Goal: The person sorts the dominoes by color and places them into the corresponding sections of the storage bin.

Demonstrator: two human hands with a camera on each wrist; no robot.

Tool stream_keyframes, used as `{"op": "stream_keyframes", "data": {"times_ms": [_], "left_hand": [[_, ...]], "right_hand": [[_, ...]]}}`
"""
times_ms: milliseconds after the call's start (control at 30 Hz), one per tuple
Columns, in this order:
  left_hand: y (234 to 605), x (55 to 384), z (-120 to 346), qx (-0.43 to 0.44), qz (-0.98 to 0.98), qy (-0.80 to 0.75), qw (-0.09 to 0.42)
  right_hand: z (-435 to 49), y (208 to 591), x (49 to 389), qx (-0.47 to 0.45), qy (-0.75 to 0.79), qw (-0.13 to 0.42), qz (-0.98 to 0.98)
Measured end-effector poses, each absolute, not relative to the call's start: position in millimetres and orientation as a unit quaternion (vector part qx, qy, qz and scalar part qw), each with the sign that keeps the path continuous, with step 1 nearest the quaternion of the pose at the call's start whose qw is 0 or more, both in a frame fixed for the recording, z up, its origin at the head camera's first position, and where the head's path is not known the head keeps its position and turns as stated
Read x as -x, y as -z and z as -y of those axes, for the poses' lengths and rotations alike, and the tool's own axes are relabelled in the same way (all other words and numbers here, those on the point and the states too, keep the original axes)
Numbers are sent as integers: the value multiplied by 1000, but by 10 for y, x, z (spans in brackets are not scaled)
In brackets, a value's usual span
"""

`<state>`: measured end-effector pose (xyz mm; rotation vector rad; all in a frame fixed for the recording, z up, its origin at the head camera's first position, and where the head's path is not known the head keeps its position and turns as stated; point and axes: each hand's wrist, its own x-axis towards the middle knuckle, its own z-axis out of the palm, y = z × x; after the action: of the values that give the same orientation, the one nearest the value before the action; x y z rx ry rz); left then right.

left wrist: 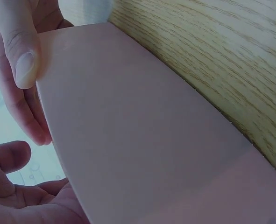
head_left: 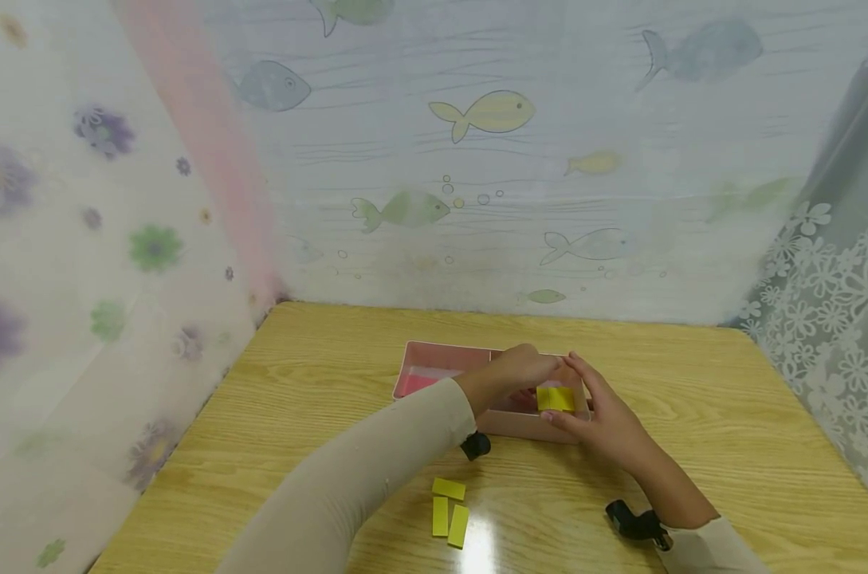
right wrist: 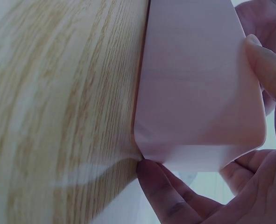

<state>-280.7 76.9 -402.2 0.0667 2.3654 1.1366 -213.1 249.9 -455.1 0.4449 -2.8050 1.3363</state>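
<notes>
A pink two-compartment box sits on the table. My left hand reaches over into its right-hand compartment, beside yellow blocks. In the left wrist view the left thumb stands apart from the loosely bent fingers, whose tips are hidden behind the box wall; nothing shows between them. My right hand grips the box's right end. Its thumb lies on the front rim while the other fingers reach around the end wall. Several of the left hand's fingers are partly hidden in the head view.
Three loose yellow blocks lie on the wooden table in front of the box. Pink material covers the floor of the left compartment. Behind the table hangs a fish-patterned curtain. Black wrist cameras are worn on both wrists.
</notes>
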Motion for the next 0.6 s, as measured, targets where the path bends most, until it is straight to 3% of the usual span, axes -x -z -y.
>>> {"op": "stream_keyframes", "data": {"times_ms": [400,600], "left_hand": [[3973,2809,-766,-21,-863,-433,260],[3838,2743,-731,-61,-850,-459,250]], "right_hand": [[-2496,4534,2116,-140,-428,-8,893],[-2487,4514,2097,-140,-434,-12,890]]}}
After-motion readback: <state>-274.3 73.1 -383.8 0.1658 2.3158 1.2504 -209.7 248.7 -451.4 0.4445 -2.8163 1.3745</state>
